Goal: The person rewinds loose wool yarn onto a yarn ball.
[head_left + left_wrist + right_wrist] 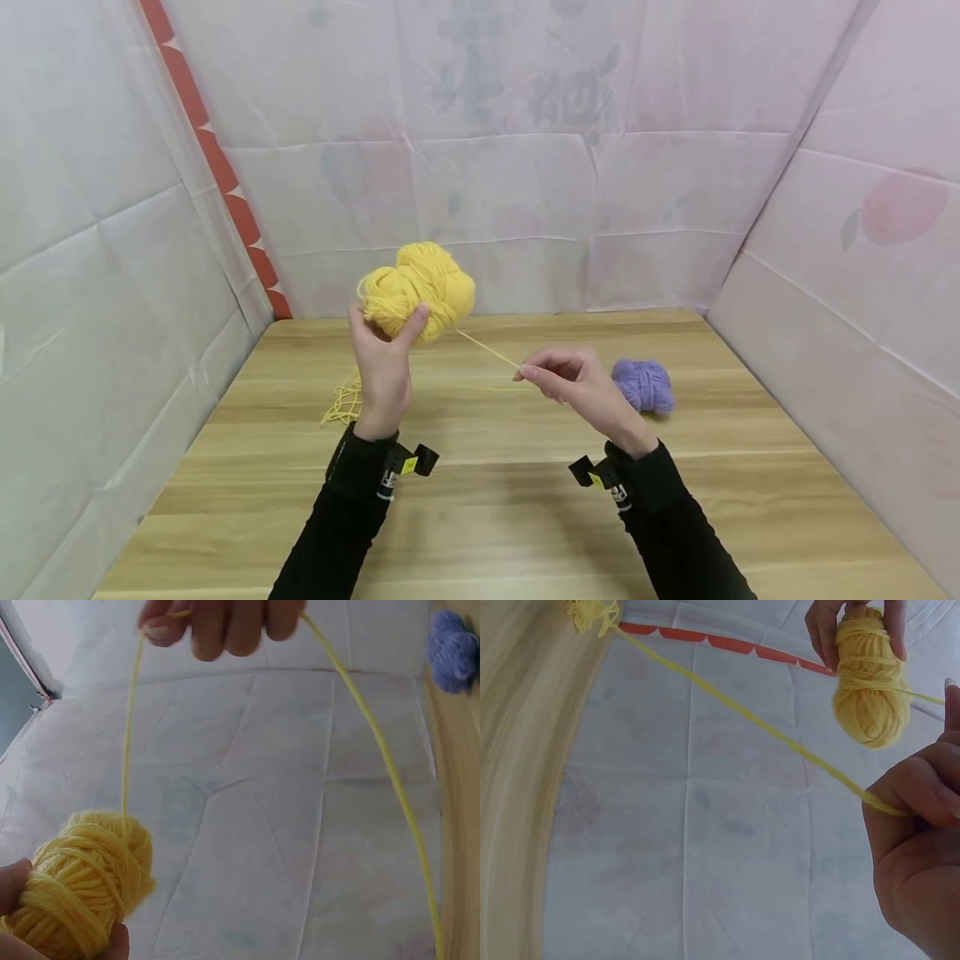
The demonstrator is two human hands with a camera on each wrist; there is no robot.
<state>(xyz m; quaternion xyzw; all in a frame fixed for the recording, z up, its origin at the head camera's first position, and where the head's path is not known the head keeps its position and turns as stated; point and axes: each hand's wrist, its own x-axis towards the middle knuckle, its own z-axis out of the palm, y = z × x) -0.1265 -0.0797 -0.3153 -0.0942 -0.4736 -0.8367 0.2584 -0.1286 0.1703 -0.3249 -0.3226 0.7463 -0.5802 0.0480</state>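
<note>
A yellow ball of yarn [427, 283] is held up above the table by my left hand [384, 367], thumb on its near side. From the ball a strand of yellow yarn [487, 347] runs taut to my right hand [577, 385], which pinches it between thumb and fingers. In the right wrist view the strand [765, 726] passes on through the curled fingers and slants away to a loose yellow tangle [592, 613]. That same tangle [345, 402] lies on the table beside my left wrist, partly hidden by it.
A purple ball of yarn [643, 386] lies on the wooden table [480, 517] just beyond my right hand. White patterned sheets [487, 192] hang as walls at the back and both sides. A red strip [217, 158] edges the back left corner.
</note>
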